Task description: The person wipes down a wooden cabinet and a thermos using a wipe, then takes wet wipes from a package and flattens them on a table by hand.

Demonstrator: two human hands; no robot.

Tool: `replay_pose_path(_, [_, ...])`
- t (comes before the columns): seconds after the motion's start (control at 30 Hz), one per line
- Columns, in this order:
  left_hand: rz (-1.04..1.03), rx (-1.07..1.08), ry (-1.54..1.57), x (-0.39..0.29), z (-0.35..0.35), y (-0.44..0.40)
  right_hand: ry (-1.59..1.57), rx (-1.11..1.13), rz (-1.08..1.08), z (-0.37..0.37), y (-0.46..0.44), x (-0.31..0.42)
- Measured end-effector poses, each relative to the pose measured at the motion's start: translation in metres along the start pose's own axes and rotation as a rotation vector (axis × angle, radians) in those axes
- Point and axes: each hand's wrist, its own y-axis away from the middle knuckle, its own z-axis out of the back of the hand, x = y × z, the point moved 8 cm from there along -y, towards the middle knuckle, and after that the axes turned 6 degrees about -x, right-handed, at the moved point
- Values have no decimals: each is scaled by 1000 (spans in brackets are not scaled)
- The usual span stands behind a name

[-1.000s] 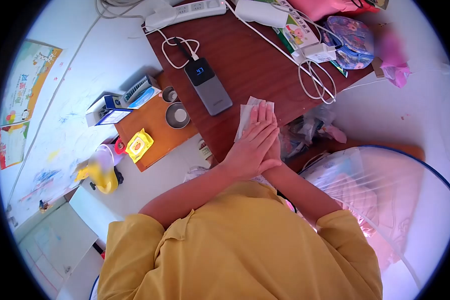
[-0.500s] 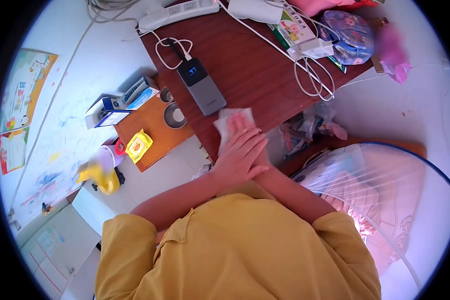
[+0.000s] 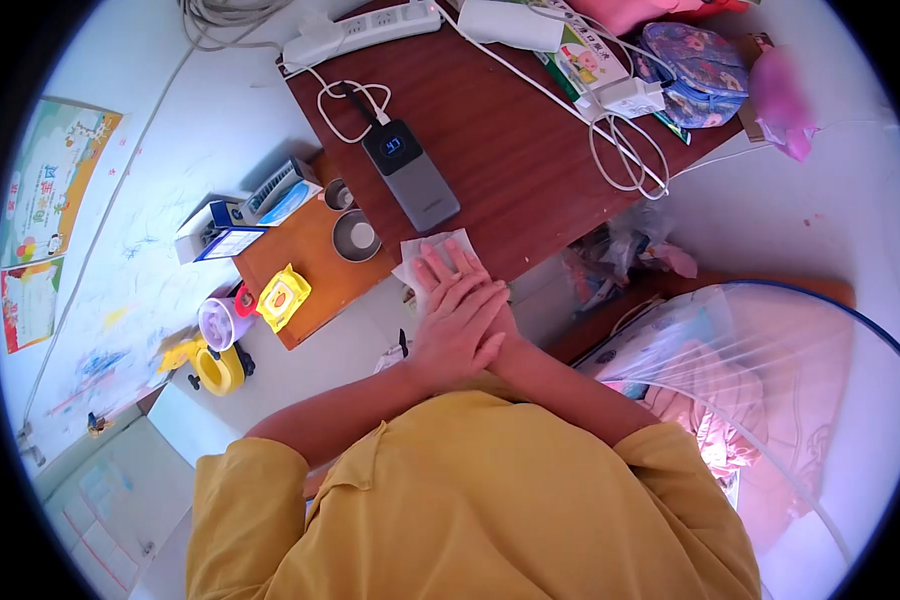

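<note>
A thin white wipe (image 3: 412, 268) lies at the near corner of the reddish-brown table (image 3: 510, 150). My right hand (image 3: 446, 262) rests flat on it with its fingers stretched out. Across the back of that hand lies my left hand (image 3: 455, 325), palm down and fingers extended, covering much of it. Just beyond my fingertips is a grey power bank (image 3: 420, 185), its display lit with 47. A white cable (image 3: 378, 95) is plugged into its far end. What the right palm touches is hidden.
A white power strip (image 3: 370, 30) lies along the far edge, with a white cable coil (image 3: 625, 150) and floral pouch (image 3: 695, 75) at right. On a lower orange surface are metal bowls (image 3: 356, 236) and a yellow wipes pack (image 3: 284, 297). A mesh tent (image 3: 750, 370) stands right.
Both hands, stacked, have slid with the wipe toward me and left, from the tabletop to its near corner. The power bank keeps its place on the table; the view has shifted slightly.
</note>
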Motion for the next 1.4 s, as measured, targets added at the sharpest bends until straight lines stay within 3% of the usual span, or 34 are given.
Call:
replay_pose_path(0.23, [-185,-55,128,-5,-16,-57,238,-26,-135,13,-12,-48])
replay_pose_path(0.4, [-7,95,-16,10,-1,-21,174,-14,-175,3,5,-23])
replay_pose_path(0.6, [26,189,-66,-1,-9,8,-13,-3,-149,-4,29,-9])
replay_pose_path(0.77, [-105,230,-21,-18,-45,-47,158,70,-182,6,36,-63])
replay_pose_path(0.97, [-200,79,43,-18,-62,-105,227,24,-218,20,11,-113])
replay_pose_path(1.2, [-77,172,-98,-20,-54,-77,-26,-118,-147,27,1,-114])
replay_pose_path(1.4, [-4,169,-85,-35,-63,-77,-10,-12,-50,30,12,-118])
